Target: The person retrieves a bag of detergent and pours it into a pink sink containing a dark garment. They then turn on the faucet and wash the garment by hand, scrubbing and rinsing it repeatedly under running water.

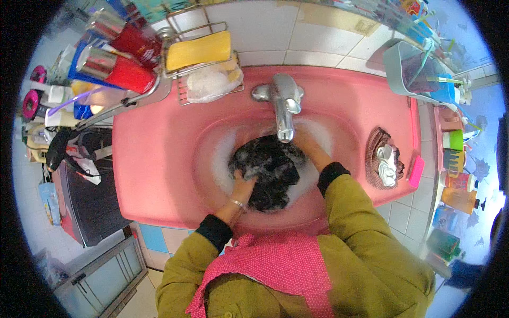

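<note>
A black wet cloth lies bunched in soapy water in the basin of a pink washbasin. My left hand, with a bracelet at the wrist, rests on the cloth's lower left part; its fingertips are partly hidden by cloth and suds. My right hand reaches in at the upper right of the basin, beside the cloth and partly behind the faucet; its fingers are hidden. Above the cloth juts the chrome faucet. A brown checked cloth with a white cloth on it lies on the basin's right ledge.
On the back left ledge, a wire rack holds a yellow bar and a bagged item. Red cups stand in a holder at the left. A pink brush is at the right edge. Toothbrush holders and bottles line the right wall.
</note>
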Demonstrator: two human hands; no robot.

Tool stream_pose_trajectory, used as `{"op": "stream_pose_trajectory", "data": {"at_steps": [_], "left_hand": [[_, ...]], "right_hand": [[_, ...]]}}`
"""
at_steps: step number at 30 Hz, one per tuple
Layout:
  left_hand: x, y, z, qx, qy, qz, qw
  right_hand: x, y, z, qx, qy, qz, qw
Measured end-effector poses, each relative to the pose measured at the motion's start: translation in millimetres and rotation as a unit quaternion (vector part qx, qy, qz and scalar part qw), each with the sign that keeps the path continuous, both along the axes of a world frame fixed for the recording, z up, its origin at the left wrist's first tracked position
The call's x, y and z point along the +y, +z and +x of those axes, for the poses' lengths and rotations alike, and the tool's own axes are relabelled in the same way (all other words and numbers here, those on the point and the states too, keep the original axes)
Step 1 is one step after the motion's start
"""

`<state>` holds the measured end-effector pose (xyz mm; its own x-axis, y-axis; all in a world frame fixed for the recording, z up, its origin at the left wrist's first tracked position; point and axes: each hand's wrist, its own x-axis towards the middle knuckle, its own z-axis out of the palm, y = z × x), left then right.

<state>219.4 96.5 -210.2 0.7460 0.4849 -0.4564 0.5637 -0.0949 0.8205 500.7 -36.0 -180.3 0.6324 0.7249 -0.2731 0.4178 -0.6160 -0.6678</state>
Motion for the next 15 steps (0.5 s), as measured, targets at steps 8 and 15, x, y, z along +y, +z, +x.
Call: {"op": "stream_pose_trajectory", "data": {"at_steps": [8,15], "left_hand": [[8.2,188.7,15.3,0.008,-0.236,0.301,0.924],[2.4,129.2,27.2,0.101,-0.365,0.292,0.878]], "right_hand": [[35.6,65.9,-77.7,0.104,0.135,0.074,0.983],[-24.6,119.3,-158.7,-0.092,0.129,0.076,0.984]]}}
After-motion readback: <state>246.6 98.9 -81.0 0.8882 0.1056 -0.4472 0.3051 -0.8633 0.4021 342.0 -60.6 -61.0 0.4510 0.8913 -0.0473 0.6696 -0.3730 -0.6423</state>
